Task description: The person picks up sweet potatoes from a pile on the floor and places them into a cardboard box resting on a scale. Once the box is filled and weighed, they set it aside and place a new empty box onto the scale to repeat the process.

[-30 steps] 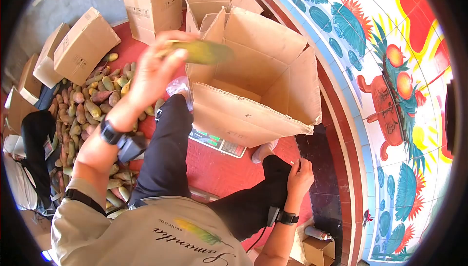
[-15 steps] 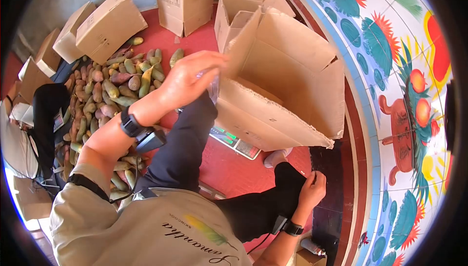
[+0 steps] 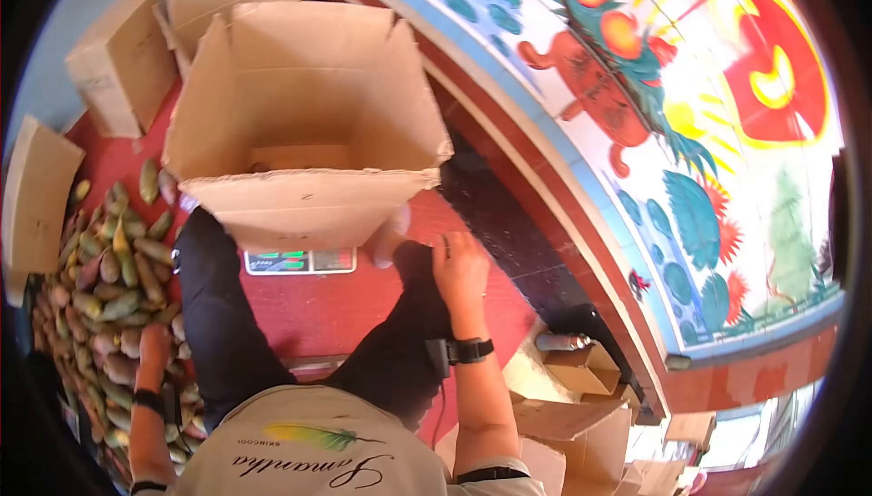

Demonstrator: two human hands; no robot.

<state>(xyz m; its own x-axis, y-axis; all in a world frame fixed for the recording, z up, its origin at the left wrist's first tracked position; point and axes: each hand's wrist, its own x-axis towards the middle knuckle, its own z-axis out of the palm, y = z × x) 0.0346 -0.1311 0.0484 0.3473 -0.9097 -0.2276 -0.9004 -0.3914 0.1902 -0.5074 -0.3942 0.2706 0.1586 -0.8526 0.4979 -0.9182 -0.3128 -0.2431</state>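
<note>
My left hand (image 3: pixel 154 345) is down in a pile of long green and reddish-brown vegetables (image 3: pixel 109 296) on the left, its fingertips hidden among them. My right hand (image 3: pixel 460 269) rests over my right knee, holding nothing, fingers loosely laid on the dark trousers. In front of my legs a big open cardboard box (image 3: pixel 309 210) stands on a scale (image 3: pixel 300 262) with a lit green display. The inside walls of the box show, with a brown bottom and something dark near its back-left corner.
More cardboard boxes (image 3: pixel 127 60) stand along the wall at the upper left, and another (image 3: pixel 36 205) borders the pile. Cardboard boxes (image 3: pixel 581 432) and a bottle (image 3: pixel 563 342) lie at the lower right. A painted tile wall (image 3: pixel 627 133) runs along the right.
My left hand has gone from the box's left edge down into the vegetable pile. My right hand stays at my knee. The view has turned to the right.
</note>
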